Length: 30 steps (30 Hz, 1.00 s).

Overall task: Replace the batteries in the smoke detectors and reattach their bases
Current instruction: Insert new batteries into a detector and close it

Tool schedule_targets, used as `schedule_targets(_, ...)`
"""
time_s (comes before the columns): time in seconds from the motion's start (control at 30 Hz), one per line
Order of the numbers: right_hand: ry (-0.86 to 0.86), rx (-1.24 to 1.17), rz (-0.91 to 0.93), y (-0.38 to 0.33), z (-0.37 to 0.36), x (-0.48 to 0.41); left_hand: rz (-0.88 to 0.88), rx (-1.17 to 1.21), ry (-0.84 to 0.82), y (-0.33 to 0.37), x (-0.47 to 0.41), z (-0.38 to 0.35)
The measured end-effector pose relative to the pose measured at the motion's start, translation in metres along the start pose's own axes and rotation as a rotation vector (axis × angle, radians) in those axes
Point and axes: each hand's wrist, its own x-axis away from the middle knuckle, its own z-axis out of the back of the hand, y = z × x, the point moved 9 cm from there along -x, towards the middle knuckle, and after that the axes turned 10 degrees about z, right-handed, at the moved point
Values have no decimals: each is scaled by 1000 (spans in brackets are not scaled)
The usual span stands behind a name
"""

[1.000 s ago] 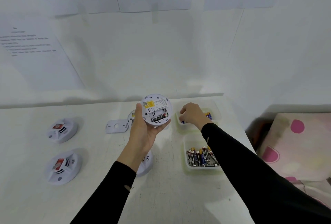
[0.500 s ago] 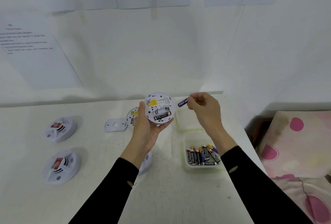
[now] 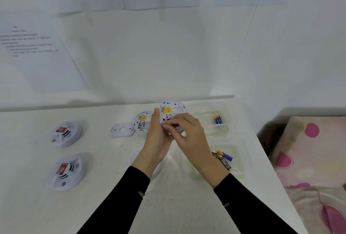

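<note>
My left hand (image 3: 159,140) grips a round white smoke detector (image 3: 173,109) above the table, its back with the yellow label facing me. My right hand (image 3: 187,130) lies over the detector's battery compartment with curled fingertips, and the blue battery it pinches is almost wholly hidden beneath them. A second open detector (image 3: 143,122) lies on the table behind my left hand, beside a loose white base plate (image 3: 121,129). Part of another detector (image 3: 134,158) shows under my left wrist.
Two closed detectors (image 3: 65,133) (image 3: 66,171) sit at the left. A clear tray (image 3: 206,106) at the back right holds blue batteries (image 3: 218,119); a nearer tray (image 3: 241,158) holds several batteries (image 3: 223,159). The table's right edge meets a pink-spotted bed cover (image 3: 309,149).
My right hand took a blue battery from the far tray, carried it left, and now covers the battery compartment of the held detector. My left hand stayed nearly still.
</note>
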Motion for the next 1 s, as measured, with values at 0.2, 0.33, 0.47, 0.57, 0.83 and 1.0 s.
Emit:
schedule_targets(0.2,71,-72,-511,44,6,13,-29,46,5,-3,3,-1)
schedule_targets(0.33,40,-331,-664,54,-4,20,-49,88,-8,-4,4,-3)
schedule_targets(0.47,41,-427,-640,46,-5,17,-69,58,-21,1,5,-5)
schedule_targets(0.57,35,-357,-544,36,-1,10,-96,37,-29,10,7,-8)
schedule_targets(0.83,8,-139,-534,41,-6,9,-95,34,-10,11,9,-8)
schedule_targets(1.0,-25,-43,-507,43,-3,10,-83,6,-27,9,10,-13)
